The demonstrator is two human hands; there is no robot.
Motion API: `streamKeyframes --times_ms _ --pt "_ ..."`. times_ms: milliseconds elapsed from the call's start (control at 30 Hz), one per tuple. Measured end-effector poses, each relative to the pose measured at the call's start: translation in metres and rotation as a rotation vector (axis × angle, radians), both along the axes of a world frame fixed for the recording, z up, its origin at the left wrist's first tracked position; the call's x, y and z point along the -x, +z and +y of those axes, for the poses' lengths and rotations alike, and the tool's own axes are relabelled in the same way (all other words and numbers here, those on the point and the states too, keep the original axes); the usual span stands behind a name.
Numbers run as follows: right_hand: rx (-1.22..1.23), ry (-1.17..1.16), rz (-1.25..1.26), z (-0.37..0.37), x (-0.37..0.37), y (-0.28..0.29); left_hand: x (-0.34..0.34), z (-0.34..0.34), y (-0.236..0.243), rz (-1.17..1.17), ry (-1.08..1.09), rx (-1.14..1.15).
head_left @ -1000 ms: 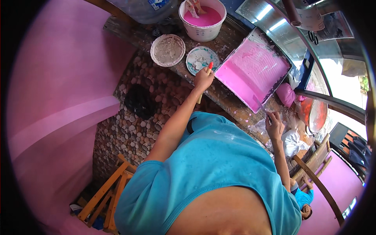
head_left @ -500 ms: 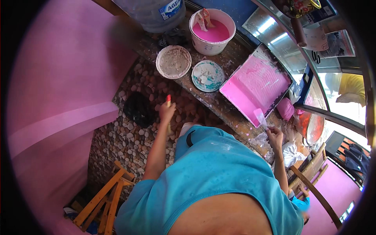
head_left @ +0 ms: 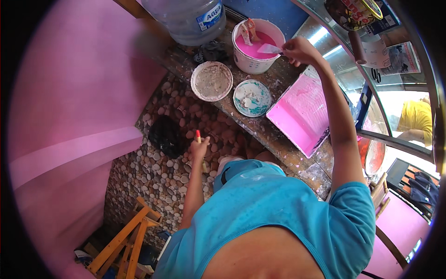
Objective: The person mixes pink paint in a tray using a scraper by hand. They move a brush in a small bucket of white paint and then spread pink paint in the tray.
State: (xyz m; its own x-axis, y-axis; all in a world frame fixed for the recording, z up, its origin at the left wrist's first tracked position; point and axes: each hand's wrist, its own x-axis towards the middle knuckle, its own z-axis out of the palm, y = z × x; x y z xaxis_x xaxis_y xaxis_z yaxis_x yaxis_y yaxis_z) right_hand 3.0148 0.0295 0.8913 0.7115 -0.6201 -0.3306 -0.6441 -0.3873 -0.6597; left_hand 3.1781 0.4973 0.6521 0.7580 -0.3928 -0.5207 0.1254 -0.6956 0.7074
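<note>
My right hand (head_left: 299, 51) reaches over the right rim of a white bucket (head_left: 254, 65) of pink paint. Its fingers are closed on a putty knife (head_left: 269, 49) with a pale, pink-smeared blade, held above the paint. Two brushes (head_left: 249, 31) lean inside the bucket at the back. Lower down, over the pebble-patterned floor, my left hand (head_left: 199, 148) is wrapped round a paintbrush (head_left: 198, 135) with a pale, red-tipped handle; its lower end is partly hidden. Below my right forearm lies a paint tray (head_left: 290, 114) coated in pink.
The wooden bench (head_left: 223, 104) also holds a crusted bowl (head_left: 211, 81), a lid of white paste (head_left: 252, 97) and a large clear water jug (head_left: 186, 23). A black plastic bag (head_left: 166, 136) sits on the floor. Pink wall (head_left: 83, 83) at left, wooden stool (head_left: 125, 237) below it, glass case (head_left: 367, 79) at right.
My right hand has swung up from beside the tray's lower corner to the paint bucket, carrying the putty knife. My left hand has dropped slightly, still holding the brush.
</note>
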Motion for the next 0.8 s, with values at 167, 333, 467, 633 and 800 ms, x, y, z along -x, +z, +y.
streamKeyframes --times_ms 167,333,467,633,800 --pt "0.193 0.033 0.311 -0.016 -0.041 0.0 0.027 -0.042 0.025 0.011 -0.095 0.056" --pt "0.534 -0.14 0.049 0.017 0.07 0.014 0.056 -0.087 0.066 0.121 -0.071 0.037" --pt "0.504 -0.596 -0.135 0.1 0.222 -0.071 0.079 -0.159 0.075 -0.303 -0.564 0.102" --pt "0.158 -1.013 -0.194 0.215 0.297 -0.148 0.106 -0.241 0.07 -0.334 -0.606 0.123" --pt "0.021 -1.035 -0.303 0.202 0.298 -0.187 0.123 -0.281 0.082 -0.122 -0.708 0.101"
